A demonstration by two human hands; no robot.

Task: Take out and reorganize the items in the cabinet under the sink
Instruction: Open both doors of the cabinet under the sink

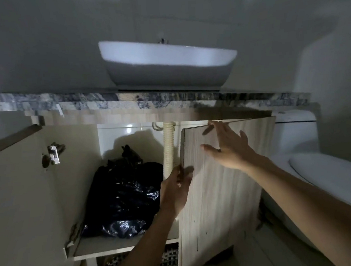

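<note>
Dim bathroom light fell on the cabinet (91, 246) under the sink (164, 60). Left hand (176, 192) curled its fingers around the free edge of the right door (220, 184); right hand (227, 147) lay flat and spread on its face. Inside sat a black plastic bag (123, 195), probably soft and slippery, best gathered at its knotted top.

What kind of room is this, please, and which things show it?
Most likely a home bathroom: a white basin sits on a stone counter, a toilet stands beside the cabinet, and a drain hose runs down inside it.
</note>
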